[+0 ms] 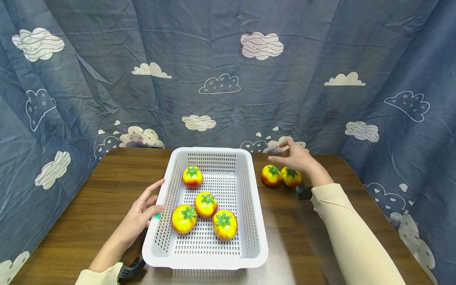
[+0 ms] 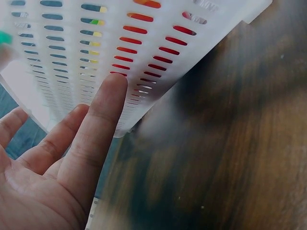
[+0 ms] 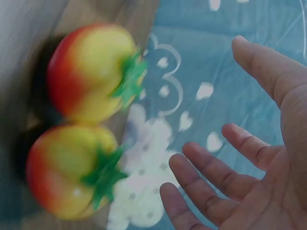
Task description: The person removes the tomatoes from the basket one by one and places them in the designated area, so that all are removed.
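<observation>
A white perforated plastic basket point(image 1: 205, 261) holds several red-and-yellow toy tomatoes, among them one point(image 1: 192, 176) near its far end and one point(image 1: 225, 225) toward the near right. My left hand point(image 1: 138, 211) touches the basket's left side with fingers extended. In the left wrist view, a fingertip point(image 2: 115, 81) rests against the slotted wall. Over on the right, my right hand point(image 1: 297, 160) hovers above two more tomatoes point(image 1: 271, 175) that sit side by side on the table. The right wrist view shows its fingers spread, apart from the tomatoes point(image 3: 76, 172), with nothing held.
The brown wooden table point(image 1: 285, 245) extends on both sides of the basket. Behind it hangs a blue curtain point(image 1: 199, 43) with white cloud prints, close to the table's far edge. A small green patch point(image 1: 158, 215) marks the basket's left rim by the thumb.
</observation>
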Available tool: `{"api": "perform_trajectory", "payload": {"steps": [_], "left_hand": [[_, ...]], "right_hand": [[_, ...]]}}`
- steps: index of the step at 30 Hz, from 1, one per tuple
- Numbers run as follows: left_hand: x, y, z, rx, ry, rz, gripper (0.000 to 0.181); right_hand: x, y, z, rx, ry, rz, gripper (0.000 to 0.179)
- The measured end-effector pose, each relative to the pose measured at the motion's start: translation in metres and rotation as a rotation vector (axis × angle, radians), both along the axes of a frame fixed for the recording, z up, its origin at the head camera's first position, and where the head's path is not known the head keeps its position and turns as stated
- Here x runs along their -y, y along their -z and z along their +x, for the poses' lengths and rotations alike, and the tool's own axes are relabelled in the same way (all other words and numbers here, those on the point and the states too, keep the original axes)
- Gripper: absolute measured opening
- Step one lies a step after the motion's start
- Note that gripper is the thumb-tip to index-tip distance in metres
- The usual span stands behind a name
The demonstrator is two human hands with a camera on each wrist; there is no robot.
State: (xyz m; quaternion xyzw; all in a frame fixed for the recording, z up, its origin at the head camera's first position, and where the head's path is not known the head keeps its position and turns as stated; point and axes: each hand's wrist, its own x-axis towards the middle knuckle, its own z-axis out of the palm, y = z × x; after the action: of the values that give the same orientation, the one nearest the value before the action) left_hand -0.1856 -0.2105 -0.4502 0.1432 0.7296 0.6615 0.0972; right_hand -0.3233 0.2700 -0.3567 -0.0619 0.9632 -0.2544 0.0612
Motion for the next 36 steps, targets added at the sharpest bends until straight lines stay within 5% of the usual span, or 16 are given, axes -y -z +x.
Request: {"api": "perform_trajectory", "payload": {"steps": [16, 36], "left_hand": [[0.0, 0.003, -0.001, 0.0, 0.003, 0.0, 0.066], [0.002, 0.0, -0.001, -0.005, 0.004, -0.008, 0.066]], "right_hand": [[0.093, -0.018, -0.004, -0.085, -0.097, -0.024, 0.075], [0.179, -0.003, -0.001, -0.038, -0.229, -0.052, 0.069]]}}
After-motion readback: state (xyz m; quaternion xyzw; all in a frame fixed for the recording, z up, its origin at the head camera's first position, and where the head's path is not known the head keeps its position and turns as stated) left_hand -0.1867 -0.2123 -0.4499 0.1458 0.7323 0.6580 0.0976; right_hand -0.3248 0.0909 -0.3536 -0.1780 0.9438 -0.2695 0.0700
